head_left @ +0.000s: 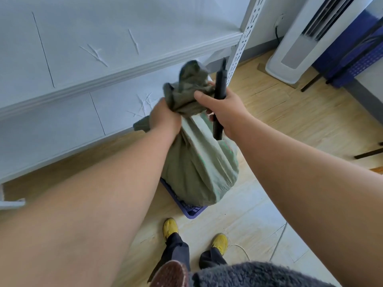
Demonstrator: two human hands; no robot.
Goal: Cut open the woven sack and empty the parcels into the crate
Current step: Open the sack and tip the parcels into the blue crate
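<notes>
Both my hands at the neck of a green woven sack [199, 162] standing in a blue crate [191, 210].

My left hand [164, 117] grips the bunched top from the left. My right hand [222, 108] curls round a black cutter [218, 104] and pinches the cloth beside it. The sack's long axis runs upright, its bulk below my fingers and its base in the crate on the wooden floor [290, 112]. The cutter stands nearly parallel to the neck, just right of it; I judge the right hand nearer for the cut.
</notes>
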